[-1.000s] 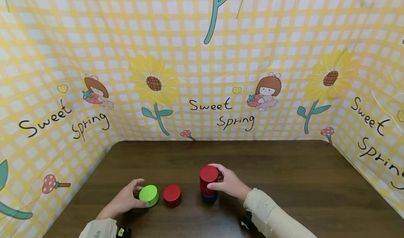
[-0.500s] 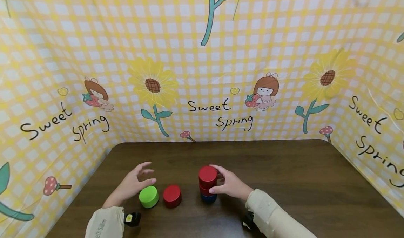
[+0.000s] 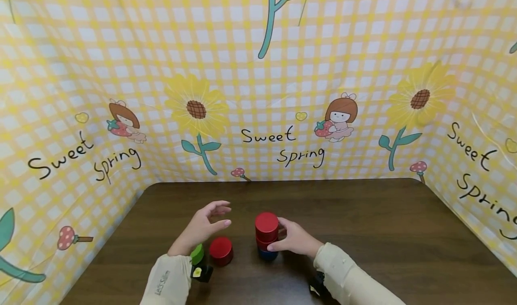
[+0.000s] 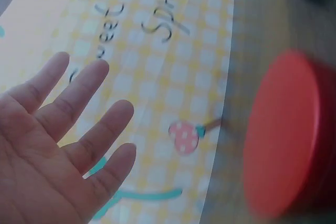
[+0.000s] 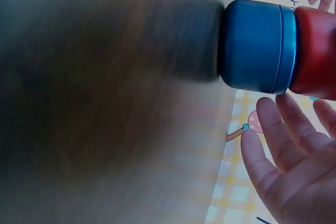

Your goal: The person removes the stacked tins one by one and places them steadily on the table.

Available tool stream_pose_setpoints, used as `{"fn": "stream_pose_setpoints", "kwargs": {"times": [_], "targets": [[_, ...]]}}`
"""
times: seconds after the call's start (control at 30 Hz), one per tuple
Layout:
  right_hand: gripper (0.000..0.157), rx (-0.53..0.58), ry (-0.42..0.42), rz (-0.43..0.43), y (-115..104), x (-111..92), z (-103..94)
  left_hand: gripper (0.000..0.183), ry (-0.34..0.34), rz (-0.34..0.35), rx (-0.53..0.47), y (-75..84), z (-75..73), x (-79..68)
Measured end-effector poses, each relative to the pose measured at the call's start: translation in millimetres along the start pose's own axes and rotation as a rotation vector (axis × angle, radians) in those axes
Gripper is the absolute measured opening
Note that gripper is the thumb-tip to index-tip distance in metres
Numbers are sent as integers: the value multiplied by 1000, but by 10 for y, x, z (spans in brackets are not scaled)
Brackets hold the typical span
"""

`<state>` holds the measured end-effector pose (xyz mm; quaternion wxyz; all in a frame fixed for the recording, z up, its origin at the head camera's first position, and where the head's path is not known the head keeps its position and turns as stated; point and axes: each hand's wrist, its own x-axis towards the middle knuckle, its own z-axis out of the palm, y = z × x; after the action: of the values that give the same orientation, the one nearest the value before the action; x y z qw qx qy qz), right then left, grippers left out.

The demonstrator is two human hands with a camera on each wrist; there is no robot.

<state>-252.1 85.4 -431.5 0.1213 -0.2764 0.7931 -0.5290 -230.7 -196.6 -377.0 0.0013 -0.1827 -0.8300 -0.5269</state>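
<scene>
A stack of small round tins stands near the table's middle: a blue tin (image 5: 254, 45) at the bottom, a red tin (image 5: 316, 51) on it and another red tin (image 3: 266, 224) on top. My right hand (image 3: 298, 238) is beside the stack, thumb in front and fingers behind. Its fingers are spread and nearly straight in the right wrist view, with fingertips close to the blue tin. My left hand (image 3: 203, 226) hovers with nothing in it, fingers extended, just behind a single red tin (image 3: 221, 251). A green tin (image 3: 197, 254) is mostly hidden by the left wrist.
The dark wooden table (image 3: 363, 215) has rounded far corners. A yellow checked cloth (image 3: 258, 89) printed with flowers and words hangs along its back and sides. Small black cameras sit at both wrists, the left camera (image 3: 202, 272) overlapping the green tin in the head view.
My left hand has let go of the green tin, risen and moved right over towards the single red tin. The right hand has loosened and slid slightly lower beside the stack.
</scene>
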Motion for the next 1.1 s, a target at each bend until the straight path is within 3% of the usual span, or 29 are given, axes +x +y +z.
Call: {"fn": "stream_pose_setpoints", "kwargs": {"times": [0.37, 0.7, 1.1], "targets": [[61, -9, 0, 29, 28, 26, 42, 52, -83, 77, 60, 86, 331, 142], [59, 2, -24, -3, 3, 39, 33, 57, -157, 87, 79, 148, 577, 278], [51, -26, -37, 1, -15, 72, 5, 58, -182, 75, 103, 143, 660, 302]]}}
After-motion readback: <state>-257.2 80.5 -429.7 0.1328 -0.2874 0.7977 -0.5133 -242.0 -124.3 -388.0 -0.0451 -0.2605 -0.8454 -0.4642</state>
